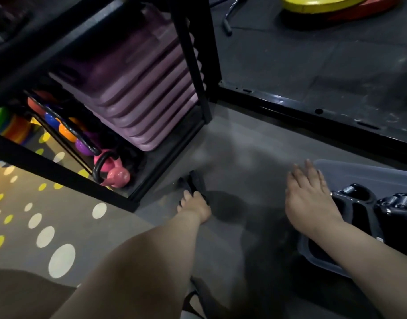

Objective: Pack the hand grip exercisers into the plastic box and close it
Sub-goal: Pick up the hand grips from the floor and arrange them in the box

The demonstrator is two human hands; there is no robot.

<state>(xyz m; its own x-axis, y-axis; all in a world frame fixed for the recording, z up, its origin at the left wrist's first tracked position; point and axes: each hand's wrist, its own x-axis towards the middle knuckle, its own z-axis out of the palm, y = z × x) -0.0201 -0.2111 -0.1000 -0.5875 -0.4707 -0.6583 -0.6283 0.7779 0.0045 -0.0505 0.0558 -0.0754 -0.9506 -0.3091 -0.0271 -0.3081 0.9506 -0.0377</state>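
Observation:
A translucent grey plastic box (359, 171) stands on the floor at the right edge. Inside it lie black hand grip exercisers with metal coil springs, one (350, 203) at the left and another (400, 203) beside it. My right hand (308, 199) is spread flat, palm down, over the box's left rim; I cannot tell whether it touches. My left hand (195, 208) reaches to the floor by the rack's corner, its fingers curled round one more black hand grip exerciser (193, 183), whose handles stick out beyond the hand.
A black storage rack (193, 54) at the left holds stacked purple step boards (140, 88), a pink kettlebell (116, 173) and coloured gear. A black metal rail (313, 111) crosses the floor behind the box. A yellow weight plate (317, 3) lies far back. A sandal strap (197, 300) shows at the bottom.

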